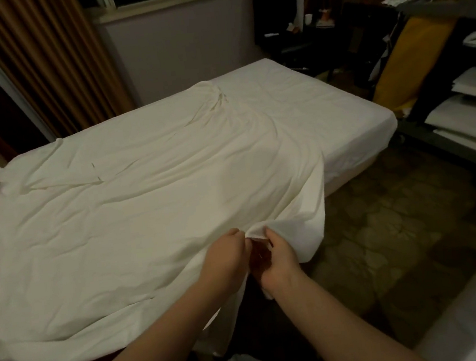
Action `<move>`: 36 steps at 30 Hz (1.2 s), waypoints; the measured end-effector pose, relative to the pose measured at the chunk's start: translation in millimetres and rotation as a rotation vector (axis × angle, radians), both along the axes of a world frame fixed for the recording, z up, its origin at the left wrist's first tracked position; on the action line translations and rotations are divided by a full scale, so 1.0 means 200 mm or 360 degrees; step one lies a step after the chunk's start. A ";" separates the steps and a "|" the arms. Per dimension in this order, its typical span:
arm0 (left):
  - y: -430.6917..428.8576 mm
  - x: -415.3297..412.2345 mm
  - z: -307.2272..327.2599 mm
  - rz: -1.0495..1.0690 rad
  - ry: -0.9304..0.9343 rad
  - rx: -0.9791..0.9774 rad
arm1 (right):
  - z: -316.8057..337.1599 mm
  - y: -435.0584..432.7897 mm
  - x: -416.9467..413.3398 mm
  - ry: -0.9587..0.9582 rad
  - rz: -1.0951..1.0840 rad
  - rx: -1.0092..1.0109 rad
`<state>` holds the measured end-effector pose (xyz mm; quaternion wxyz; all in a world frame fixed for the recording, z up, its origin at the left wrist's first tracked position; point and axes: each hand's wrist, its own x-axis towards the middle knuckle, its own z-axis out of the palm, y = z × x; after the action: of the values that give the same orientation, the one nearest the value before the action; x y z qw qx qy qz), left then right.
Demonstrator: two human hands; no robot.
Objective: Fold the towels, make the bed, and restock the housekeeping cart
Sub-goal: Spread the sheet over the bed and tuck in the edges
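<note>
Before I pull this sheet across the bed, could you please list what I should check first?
1. Left hand grips the sheet edge: ok.
2. Right hand grips the same edge: ok.
3. Sheet lies smooth: not ok, wrinkled and bunched at the far side.
4. Sheet covers the whole mattress: not ok, the right end is uncovered.
5. Far edge tucked in: cannot tell.
</note>
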<state>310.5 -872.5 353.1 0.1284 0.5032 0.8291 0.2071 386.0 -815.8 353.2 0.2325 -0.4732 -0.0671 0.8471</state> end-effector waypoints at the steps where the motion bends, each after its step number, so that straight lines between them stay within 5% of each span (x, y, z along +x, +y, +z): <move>1: 0.00 0.00 0.01 0.0016 -0.0012 0.0030 | 0.00 0.01 0.00 0.0029 -0.0046 -0.0039; 19: -0.03 -0.19 0.11 0.0431 -0.0430 0.0427 | 0.05 0.01 -0.10 0.0463 -0.0145 -0.0090; 36: -0.15 -0.37 0.10 0.0574 -0.0414 0.0473 | -0.14 0.02 -0.03 0.0120 -0.0357 -0.0173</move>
<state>235.6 -901.6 372.3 0.1196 0.3297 0.8424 0.4090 380.8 -812.1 324.7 0.3022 -0.4574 0.0410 0.8353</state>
